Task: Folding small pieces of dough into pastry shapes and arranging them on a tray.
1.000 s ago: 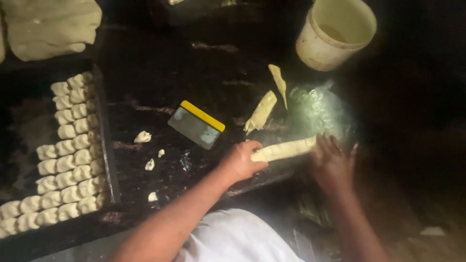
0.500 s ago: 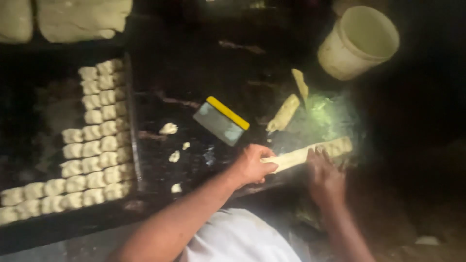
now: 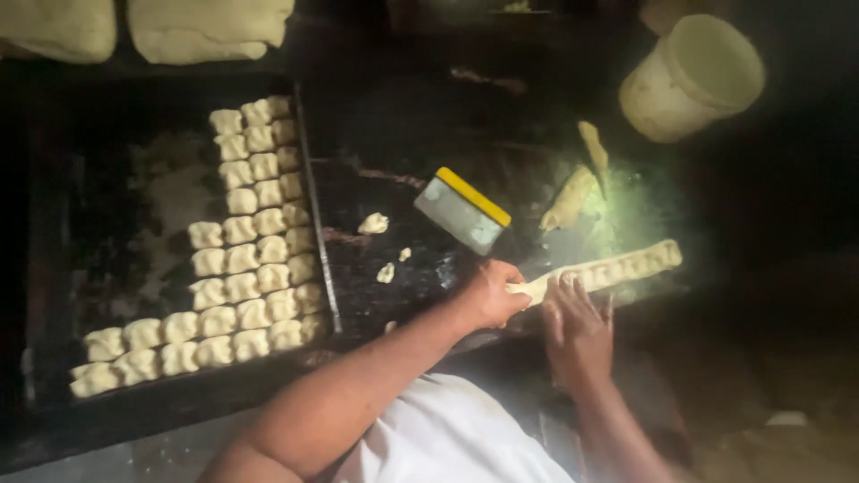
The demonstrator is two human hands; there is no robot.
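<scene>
A long pale dough strip (image 3: pixel 617 266) lies on the dark, floured worktop (image 3: pixel 403 134), marked with a row of dents. My left hand (image 3: pixel 492 295) is closed around the strip's near left end. My right hand (image 3: pixel 577 326) rests just to its right with the fingers spread and the fingertips touching the strip's lower edge. A metal dough scraper (image 3: pixel 461 210) with a yellow handle lies above my left hand, apart from it.
A dark tray (image 3: pixel 116 215) on the left holds several rows of small cut dough pieces (image 3: pixel 250 241). A white bucket (image 3: pixel 689 76) stands at the top right, dough offcuts (image 3: pixel 573 197) lie beside the scraper, and small scraps (image 3: pixel 373 223) lie between. Large dough slabs (image 3: pixel 210 27) sit at the top left.
My right hand has slid left along the strip towards my left hand, leaving dents along its length. The view has shifted, so everything sits further right in the frame.
</scene>
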